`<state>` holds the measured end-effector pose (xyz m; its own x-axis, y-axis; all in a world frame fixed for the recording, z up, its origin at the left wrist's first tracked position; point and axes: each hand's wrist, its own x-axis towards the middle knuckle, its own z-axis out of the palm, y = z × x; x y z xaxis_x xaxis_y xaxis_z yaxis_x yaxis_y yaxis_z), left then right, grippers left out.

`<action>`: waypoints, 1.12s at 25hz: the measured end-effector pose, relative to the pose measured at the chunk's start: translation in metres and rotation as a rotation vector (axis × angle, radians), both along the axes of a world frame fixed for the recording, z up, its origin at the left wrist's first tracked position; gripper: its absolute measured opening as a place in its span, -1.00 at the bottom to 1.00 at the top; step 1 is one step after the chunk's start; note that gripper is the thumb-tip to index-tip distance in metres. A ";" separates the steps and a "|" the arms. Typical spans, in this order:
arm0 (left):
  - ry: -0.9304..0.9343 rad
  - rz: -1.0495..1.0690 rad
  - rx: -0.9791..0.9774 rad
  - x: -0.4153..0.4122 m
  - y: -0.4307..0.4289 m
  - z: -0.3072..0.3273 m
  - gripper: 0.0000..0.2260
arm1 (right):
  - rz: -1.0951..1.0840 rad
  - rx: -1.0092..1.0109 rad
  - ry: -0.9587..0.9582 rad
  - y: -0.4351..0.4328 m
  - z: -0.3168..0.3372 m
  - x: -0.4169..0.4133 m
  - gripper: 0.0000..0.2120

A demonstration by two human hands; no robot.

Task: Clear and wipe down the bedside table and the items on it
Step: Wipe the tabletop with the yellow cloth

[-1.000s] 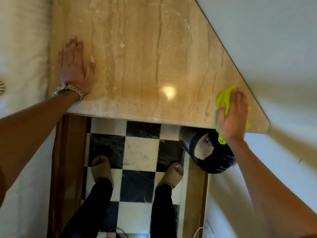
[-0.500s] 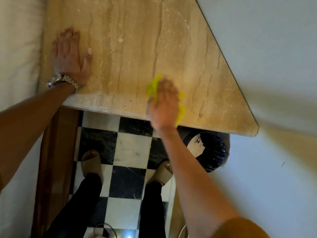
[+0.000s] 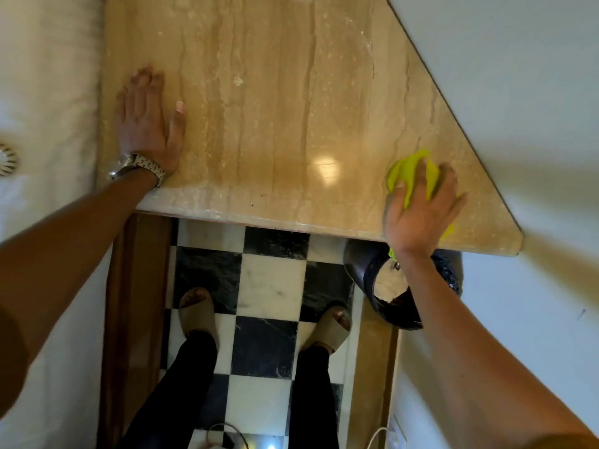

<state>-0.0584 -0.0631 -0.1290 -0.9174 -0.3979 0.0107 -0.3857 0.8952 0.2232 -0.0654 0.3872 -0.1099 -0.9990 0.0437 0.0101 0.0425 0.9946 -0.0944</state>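
Observation:
The bedside table (image 3: 265,102) has a bare beige marble top cut at an angle along the right wall. My left hand (image 3: 147,124), with a metal watch on its wrist, lies flat and open on the top near its left front edge. My right hand (image 3: 421,209) presses a bright yellow-green cloth (image 3: 410,175) onto the marble at the front right corner. The cloth shows past my fingers and below my wrist. Nothing else stands on the table.
A black bin (image 3: 402,286) with a liner stands on the floor under the table's right corner. A white bed (image 3: 45,124) borders the left side, a white wall (image 3: 518,92) the right. My feet in sandals stand on a black-and-white checkered floor (image 3: 269,277). Cables lie by the bottom edge.
My right hand has swept the cloth from the front middle of the table back to the front right corner. My left hand has stayed flat in place.

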 end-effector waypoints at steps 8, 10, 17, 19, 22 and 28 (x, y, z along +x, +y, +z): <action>0.021 0.022 0.001 -0.003 0.001 0.000 -0.43 | 0.330 -0.156 -0.128 -0.128 0.005 0.028 -0.44; 0.020 0.010 0.008 -0.002 0.000 -0.002 -0.42 | 0.598 -0.164 -0.181 -0.163 0.004 0.059 -0.41; 0.021 -0.023 0.033 0.001 -0.004 0.002 -0.39 | 0.854 -0.116 -0.159 -0.201 -0.004 0.086 -0.44; 0.006 -0.028 0.038 0.000 -0.002 0.002 -0.37 | 0.596 -0.127 -0.162 -0.201 -0.003 0.049 -0.45; -0.017 -0.037 0.053 0.000 -0.002 0.003 -0.33 | 0.191 -0.201 -0.095 -0.202 -0.007 -0.044 -0.47; -0.041 -0.031 0.054 -0.002 -0.001 0.007 -0.31 | -0.108 -0.212 0.255 -0.120 -0.021 -0.145 -0.58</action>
<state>-0.0604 -0.0644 -0.1217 -0.9285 -0.3683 -0.0479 -0.3678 0.8938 0.2565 -0.2103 0.2673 -0.1308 -0.9549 0.1772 0.2383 0.0952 0.9428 -0.3194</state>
